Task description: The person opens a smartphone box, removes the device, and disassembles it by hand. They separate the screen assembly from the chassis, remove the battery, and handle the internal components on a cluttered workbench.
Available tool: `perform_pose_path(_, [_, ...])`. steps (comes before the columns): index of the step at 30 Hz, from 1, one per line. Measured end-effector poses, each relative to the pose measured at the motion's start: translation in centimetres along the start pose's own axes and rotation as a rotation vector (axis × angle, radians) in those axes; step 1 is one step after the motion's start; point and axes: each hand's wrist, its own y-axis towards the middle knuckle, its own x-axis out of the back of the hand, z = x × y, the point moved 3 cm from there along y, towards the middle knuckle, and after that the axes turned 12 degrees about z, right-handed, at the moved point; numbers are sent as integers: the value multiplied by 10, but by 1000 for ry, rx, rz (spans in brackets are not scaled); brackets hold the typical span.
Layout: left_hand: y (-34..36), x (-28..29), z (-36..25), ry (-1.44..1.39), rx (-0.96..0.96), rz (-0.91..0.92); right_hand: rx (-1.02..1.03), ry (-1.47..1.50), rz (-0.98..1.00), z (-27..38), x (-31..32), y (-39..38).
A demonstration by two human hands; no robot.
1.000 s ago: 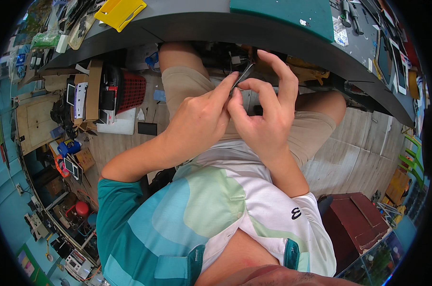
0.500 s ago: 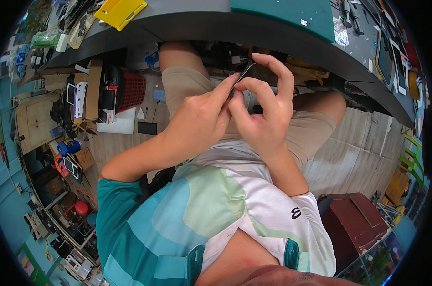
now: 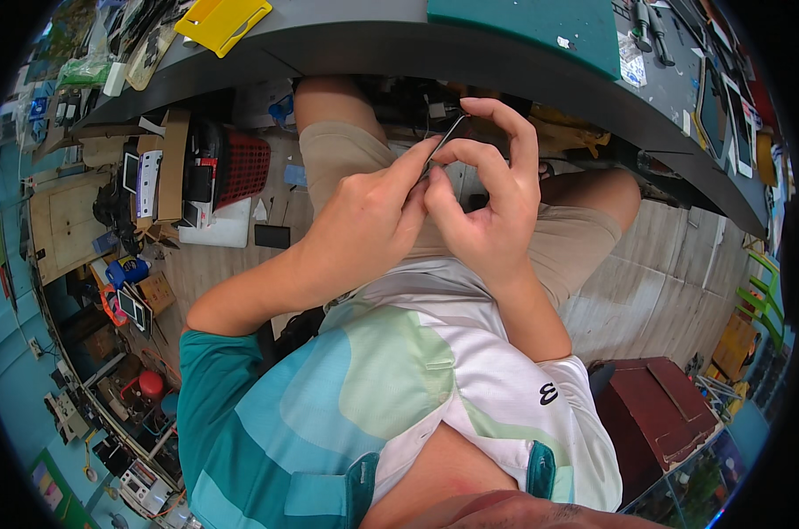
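Over my lap, both hands meet at a thin, dark, flat piece with a bright edge (image 3: 450,130), seen almost edge-on and slanting up to the right. Its kind cannot be made out. My left hand (image 3: 364,227) is closed on its lower end, with thumb and fingers pressed together there. The thumb and a bent finger of my right hand (image 3: 495,207) pinch near the same lower end. Another finger of that hand arches over and touches the upper tip. The fingers hide most of the piece.
Ahead runs a dark grey desk (image 3: 364,55) bearing a green mat (image 3: 523,31), a yellow plastic holder (image 3: 223,25), screwdrivers (image 3: 659,37) and phones (image 3: 736,123). On the floor at left stand a red basket (image 3: 245,166) and a cardboard box (image 3: 174,167). A dark red cabinet (image 3: 651,410) stands behind right.
My right hand has shifted very slightly left, and the upper tip of the flat piece has moved a little with it. My left hand stays nearly still.
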Motion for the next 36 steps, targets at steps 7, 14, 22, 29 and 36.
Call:
perform_pose_path(7, [1,1,0,8,-9,-29,-13,55,48,-6,2,0])
perform_pose_path(14, [2,5,-6,-22,-22,-30,-51,181,120,-16,7,0])
perform_pose_path(22, [0,3,-3,5,-10,-49,-53,161,105,-15,8,1])
perform_pose_path(29, [0,-1,0,68,-36,-62,0,-77,10,-4,6,-2])
perform_pose_path(36, [0,-3,0,106,-51,-57,45,-221,-78,4,1,-1])
